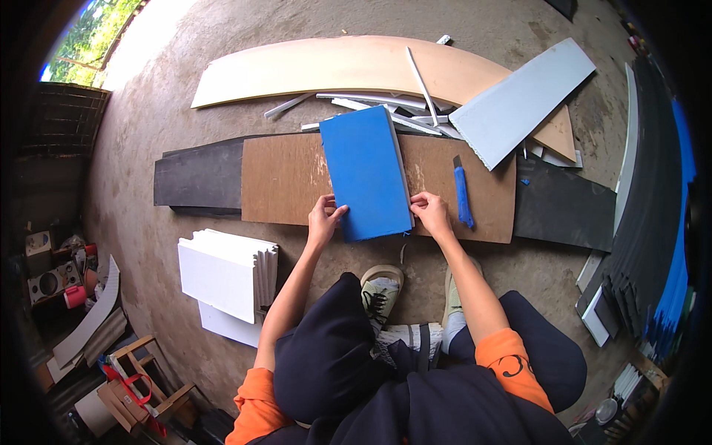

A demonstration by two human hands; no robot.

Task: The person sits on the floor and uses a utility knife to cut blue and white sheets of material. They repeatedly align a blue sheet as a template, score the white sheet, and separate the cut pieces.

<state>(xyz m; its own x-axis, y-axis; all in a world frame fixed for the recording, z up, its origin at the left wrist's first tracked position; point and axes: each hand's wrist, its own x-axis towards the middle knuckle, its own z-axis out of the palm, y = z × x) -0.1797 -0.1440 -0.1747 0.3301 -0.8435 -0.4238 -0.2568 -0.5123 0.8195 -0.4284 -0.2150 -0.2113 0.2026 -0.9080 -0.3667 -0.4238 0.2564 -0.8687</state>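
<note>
A blue rectangular board [367, 174] lies tilted across a brown wooden board [282, 178], with pale layers showing under its right edge. My left hand [324, 220] grips its lower left edge, thumb on the blue face and fingers curled at the side. At the lower right edge, my right hand [432, 215] pinches the stack between thumb and fingers. Right of that hand, a blue utility knife [463, 194] rests on the brown board, its dark blade pointing away from me. Black boards [196, 178] stick out beneath the brown one on both sides.
White boards [216, 274] are stacked at the left. Beyond the work lie a long tan sheet [326, 70], white offcut strips [393, 111] and a light grey panel [523, 104]. Long black sheets [649, 193] line the right side. A wooden frame [141, 371] stands lower left.
</note>
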